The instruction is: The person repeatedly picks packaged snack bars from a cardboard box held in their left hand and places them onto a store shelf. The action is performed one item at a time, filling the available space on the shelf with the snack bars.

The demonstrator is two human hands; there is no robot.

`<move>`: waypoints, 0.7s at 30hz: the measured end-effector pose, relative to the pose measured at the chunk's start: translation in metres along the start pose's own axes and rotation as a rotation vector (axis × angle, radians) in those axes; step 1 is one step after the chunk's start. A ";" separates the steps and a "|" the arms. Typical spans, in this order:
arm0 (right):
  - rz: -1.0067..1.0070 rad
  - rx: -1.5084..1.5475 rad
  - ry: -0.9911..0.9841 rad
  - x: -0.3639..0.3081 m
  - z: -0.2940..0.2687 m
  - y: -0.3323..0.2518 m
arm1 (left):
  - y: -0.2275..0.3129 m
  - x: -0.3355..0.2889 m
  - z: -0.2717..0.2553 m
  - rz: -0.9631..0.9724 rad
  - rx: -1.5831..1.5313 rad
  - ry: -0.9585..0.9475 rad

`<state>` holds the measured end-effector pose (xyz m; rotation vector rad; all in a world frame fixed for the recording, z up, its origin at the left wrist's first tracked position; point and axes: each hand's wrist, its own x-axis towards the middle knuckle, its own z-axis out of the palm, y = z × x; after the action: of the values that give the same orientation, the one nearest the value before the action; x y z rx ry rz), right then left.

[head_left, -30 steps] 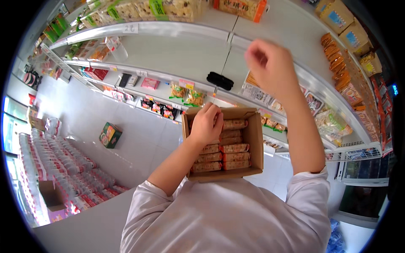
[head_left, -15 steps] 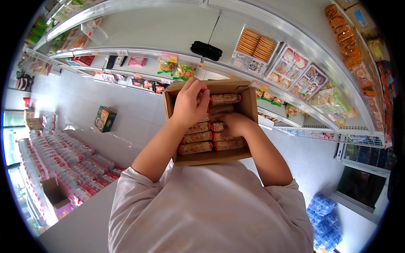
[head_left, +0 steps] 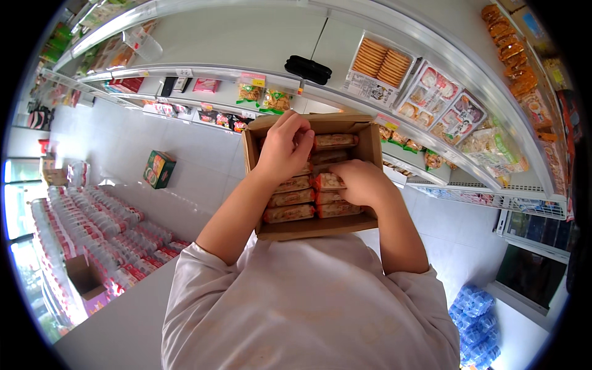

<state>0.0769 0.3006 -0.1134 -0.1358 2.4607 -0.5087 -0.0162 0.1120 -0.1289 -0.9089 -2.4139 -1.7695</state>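
Note:
An open cardboard box (head_left: 370, 148) stands in front of my chest, with two columns of wrapped snack packets (head_left: 290, 211) inside. My right hand (head_left: 365, 183) reaches into the right column, and its thumb and fingers are closed on one snack packet (head_left: 329, 181), slightly tilted above its neighbours. Over the upper left of the box, my left hand (head_left: 283, 148) has its fingers curled together; what they hold, if anything, is hidden under the hand. Another packet (head_left: 336, 140) lies near the box's far wall.
Beyond the box runs a white shelf (head_left: 246, 37) with a black object (head_left: 308, 69), a tray of biscuits (head_left: 382, 60) and other packaged foods. A green carton (head_left: 159, 169) sits on the floor to the left, near stacked bottle packs (head_left: 105, 228). Blue-wrapped packs (head_left: 475, 324) stand at lower right.
My right hand has drawn slightly up and to the right, and the packet at its fingertips shows more. My left hand stays curled over the box. The whole view has shifted slightly.

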 end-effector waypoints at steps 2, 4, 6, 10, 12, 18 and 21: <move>-0.219 0.076 0.151 -0.018 -0.015 -0.002 | -0.004 0.000 0.003 -0.070 -0.148 -0.086; -0.471 0.218 0.371 -0.031 -0.025 -0.010 | -0.012 0.001 0.000 -0.115 -0.251 -0.229; -0.633 0.353 0.500 -0.035 -0.031 -0.013 | -0.007 0.001 0.002 -0.251 -0.529 -0.356; -0.704 0.479 0.618 -0.034 -0.031 -0.013 | -0.004 0.001 0.004 -0.338 -0.805 -0.524; -0.621 0.501 0.742 -0.031 -0.024 -0.012 | -0.008 0.002 -0.002 -0.358 -0.820 -0.537; -0.671 1.151 0.902 -0.087 -0.034 -0.029 | -0.007 0.004 -0.006 -0.460 -1.017 -0.140; -0.947 1.658 0.694 -0.143 -0.057 -0.101 | -0.014 0.006 -0.003 -0.473 -0.990 -0.047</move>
<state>0.1564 0.2569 0.0465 -0.4400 1.4818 -3.0727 -0.0279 0.1096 -0.1379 -0.3465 -1.7605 -3.2349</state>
